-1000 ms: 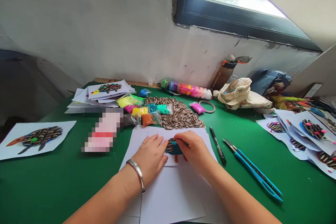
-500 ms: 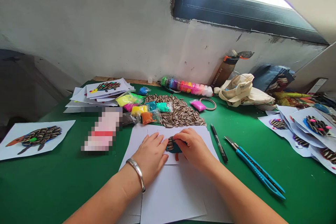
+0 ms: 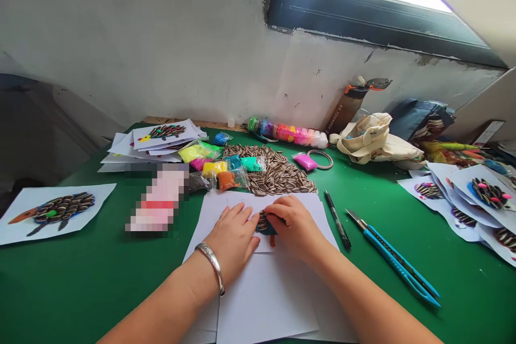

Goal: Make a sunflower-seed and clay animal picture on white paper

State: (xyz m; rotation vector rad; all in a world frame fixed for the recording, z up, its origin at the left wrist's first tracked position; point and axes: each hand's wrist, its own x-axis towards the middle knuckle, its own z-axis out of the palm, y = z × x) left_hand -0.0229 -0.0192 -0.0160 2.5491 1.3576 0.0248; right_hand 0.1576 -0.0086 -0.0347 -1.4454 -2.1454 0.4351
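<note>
My left hand, with a silver bangle on its wrist, lies flat on the white paper, fingers stretched out. Beside its fingertips is a small dark blue clay shape with an orange-brown strip at its lower edge. Striped sunflower seeds sit in rows on the clay's left part. Over its right part, my right hand is closed, thumb and index finger pinched on a sunflower seed at the rows; the fingers hide most of it. Loose sunflower seeds lie heaped behind the paper.
Bagged coloured clay lies left of the heap. A pen and a blue craft knife, blade showing, lie right of the paper. Seed pictures flank the work on the green table. A bottle and cloth bag stand behind.
My right fingertips have shifted very slightly on the clay shape. The left hand stays in place on the paper, and the view has moved a little.
</note>
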